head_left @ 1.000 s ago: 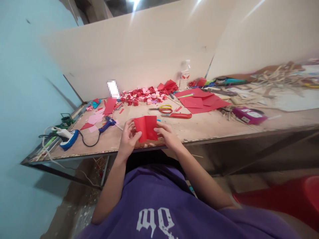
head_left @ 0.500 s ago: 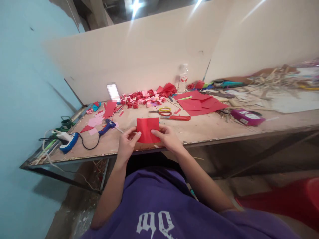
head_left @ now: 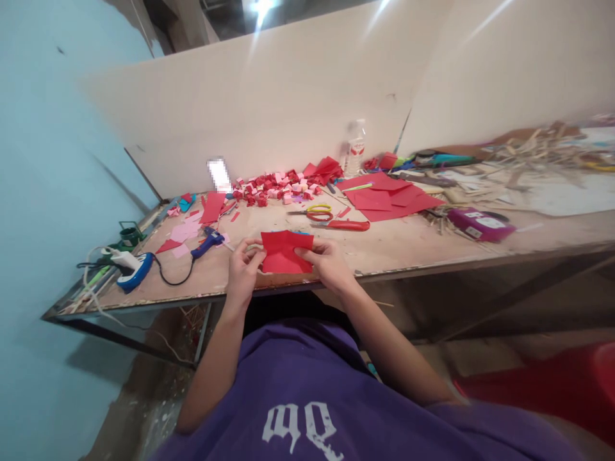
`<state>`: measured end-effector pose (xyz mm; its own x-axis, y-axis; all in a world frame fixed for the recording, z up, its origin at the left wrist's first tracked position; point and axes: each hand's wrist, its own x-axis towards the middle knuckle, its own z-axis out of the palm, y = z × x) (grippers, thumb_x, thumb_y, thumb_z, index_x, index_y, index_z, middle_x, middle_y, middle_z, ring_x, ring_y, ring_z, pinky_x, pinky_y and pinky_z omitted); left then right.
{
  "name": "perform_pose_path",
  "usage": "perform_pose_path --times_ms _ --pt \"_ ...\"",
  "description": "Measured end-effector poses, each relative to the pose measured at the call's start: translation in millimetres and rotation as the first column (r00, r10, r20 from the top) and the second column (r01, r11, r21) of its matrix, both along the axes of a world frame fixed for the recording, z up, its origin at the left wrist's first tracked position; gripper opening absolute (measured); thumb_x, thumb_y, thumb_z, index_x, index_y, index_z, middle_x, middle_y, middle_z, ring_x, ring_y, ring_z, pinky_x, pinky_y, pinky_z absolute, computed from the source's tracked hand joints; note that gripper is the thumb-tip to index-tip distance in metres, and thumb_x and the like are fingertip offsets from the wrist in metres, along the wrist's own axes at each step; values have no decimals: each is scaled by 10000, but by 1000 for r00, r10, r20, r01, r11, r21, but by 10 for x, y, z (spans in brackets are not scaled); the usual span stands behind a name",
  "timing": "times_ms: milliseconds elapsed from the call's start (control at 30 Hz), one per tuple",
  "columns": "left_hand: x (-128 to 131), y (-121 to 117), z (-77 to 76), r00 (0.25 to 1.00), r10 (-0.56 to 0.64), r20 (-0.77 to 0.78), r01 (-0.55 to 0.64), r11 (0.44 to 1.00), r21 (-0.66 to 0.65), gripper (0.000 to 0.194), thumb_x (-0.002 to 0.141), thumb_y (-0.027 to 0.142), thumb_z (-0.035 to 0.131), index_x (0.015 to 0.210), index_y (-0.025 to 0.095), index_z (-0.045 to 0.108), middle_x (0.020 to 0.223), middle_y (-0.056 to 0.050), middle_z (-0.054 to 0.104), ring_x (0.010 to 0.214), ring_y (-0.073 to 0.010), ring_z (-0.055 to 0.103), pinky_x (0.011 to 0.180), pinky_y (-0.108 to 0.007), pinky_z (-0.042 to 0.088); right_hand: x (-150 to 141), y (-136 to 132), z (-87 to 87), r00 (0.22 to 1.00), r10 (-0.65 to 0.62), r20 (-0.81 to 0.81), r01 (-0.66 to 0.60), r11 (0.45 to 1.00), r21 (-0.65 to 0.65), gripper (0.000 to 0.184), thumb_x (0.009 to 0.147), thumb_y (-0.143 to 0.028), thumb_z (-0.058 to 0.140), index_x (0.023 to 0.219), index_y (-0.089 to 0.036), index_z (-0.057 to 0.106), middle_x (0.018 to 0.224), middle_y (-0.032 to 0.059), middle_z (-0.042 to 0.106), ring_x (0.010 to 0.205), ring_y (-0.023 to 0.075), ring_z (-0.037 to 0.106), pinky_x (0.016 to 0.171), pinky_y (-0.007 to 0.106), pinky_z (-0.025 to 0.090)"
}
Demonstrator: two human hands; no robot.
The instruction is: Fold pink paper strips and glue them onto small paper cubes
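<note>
A creased sheet of red paper is held up between my two hands, just above the front edge of the table. My left hand pinches its left side, thumb in front and fingers behind. On the right side my right hand grips the paper the same way, its thumb lying across the front face. Just beyond the paper lie scissors with yellow and red handles and a red-handled knife. A blue glue gun rests to the left of my left hand.
Small red and pink folded paper pieces are heaped at the back. Larger red sheets lie right of them, near a plastic bottle. A blue power strip sits left; a purple tape measure and wood strips lie right.
The red paper went from standing folded along a vertical crease to nearly flat, and now bends with crossing creases. Both hands keep hold of it, with the fingers shifting slightly.
</note>
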<state>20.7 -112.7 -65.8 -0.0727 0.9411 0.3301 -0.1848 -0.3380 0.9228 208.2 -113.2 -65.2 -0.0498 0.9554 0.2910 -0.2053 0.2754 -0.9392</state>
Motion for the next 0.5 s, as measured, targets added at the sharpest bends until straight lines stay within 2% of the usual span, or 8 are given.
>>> perform_pose_path --times_ms 167,300,500 --pt "-15 38 -25 999 5 33 -5 1000 0 277 769 394 780 933 193 683 805 13 663 524 -89 562 392 -176 461 17 -40 65 997 12 72 -15 999 34 199 765 -294 795 947 -260 868 1001 40 831 1048 281 739 1004 435 544" --pt "-30 31 -25 998 7 67 -7 1000 7 305 788 406 790 993 199 696 907 -7 672 595 -83 599 417 -151 469 21 -85 128 991 66 116 -74 995 67 175 772 -314 801 929 -287 871 1120 54 819 1152 302 722 1089 483 514" --pt "-41 -35 12 989 -143 45 143 990 12 537 901 677 616 1154 207 678 1028 -66 688 713 -131 671 531 -209 564 32 -93 120 988 29 150 -50 989 139 239 777 -204 718 936 -291 873 1144 47 815 1205 301 706 1156 500 458"
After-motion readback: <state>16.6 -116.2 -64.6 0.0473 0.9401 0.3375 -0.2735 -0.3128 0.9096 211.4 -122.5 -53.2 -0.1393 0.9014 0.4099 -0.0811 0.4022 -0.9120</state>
